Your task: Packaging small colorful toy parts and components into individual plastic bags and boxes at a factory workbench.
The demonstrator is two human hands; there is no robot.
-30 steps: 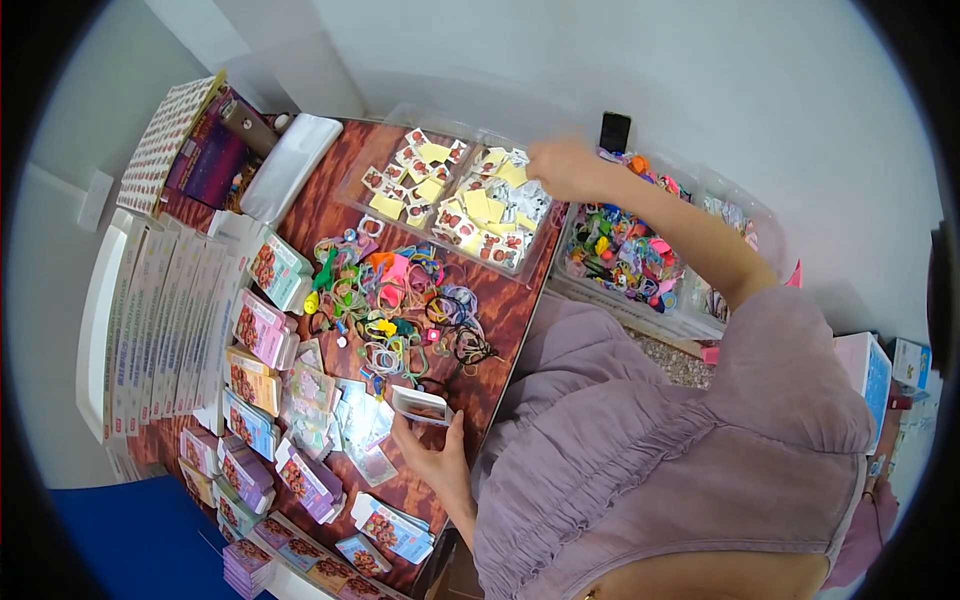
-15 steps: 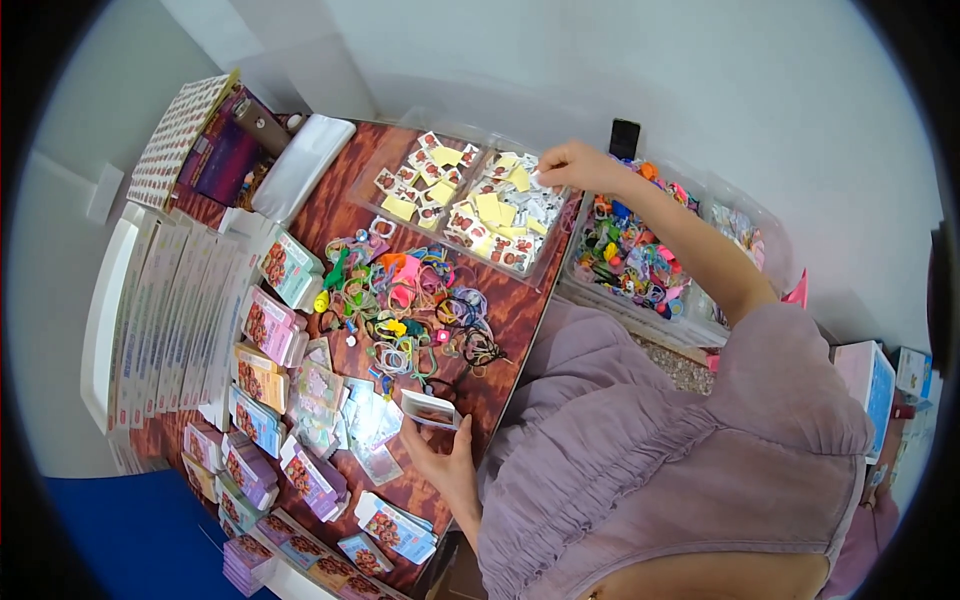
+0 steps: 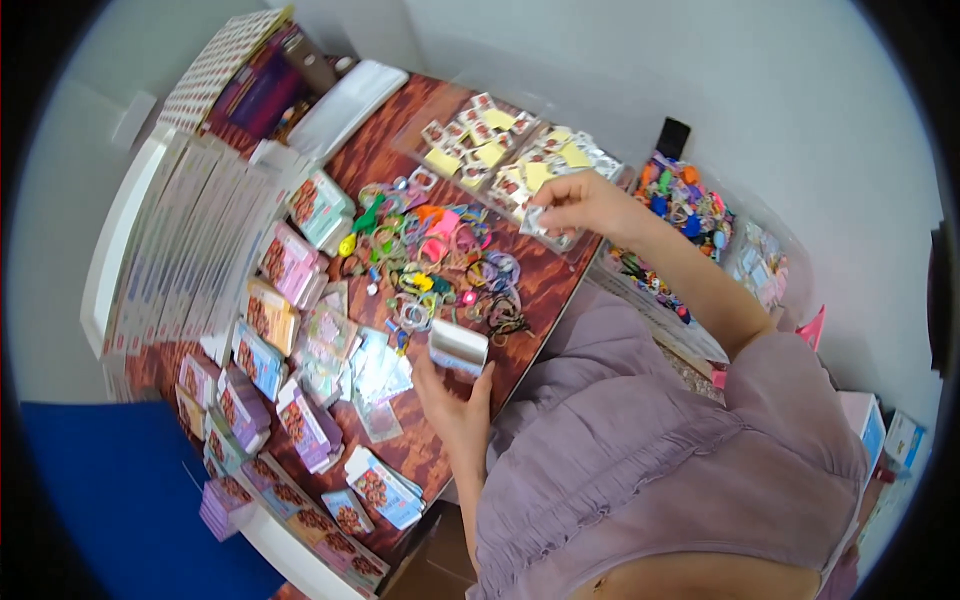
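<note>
Right hand [image 3: 585, 203] pinches a small clear packet [image 3: 545, 222] at the near edge of the clear tray [image 3: 500, 150] of similar packets, far side of the desk [image 3: 545, 290]. Left hand [image 3: 455, 400] closed around a small white card packet [image 3: 458, 348], near desk edge, beside the pile of coloured hair ties [image 3: 440, 260]. Judgement: lift the packet straight up, keep the pinch on its corner, don't drag neighbours out.

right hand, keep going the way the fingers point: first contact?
The right hand, pinching a small clear packet, points toward the upper left. Likely first contact is the clear tray of small carded packets just beyond its fingertips, though height above it is unclear.
</note>
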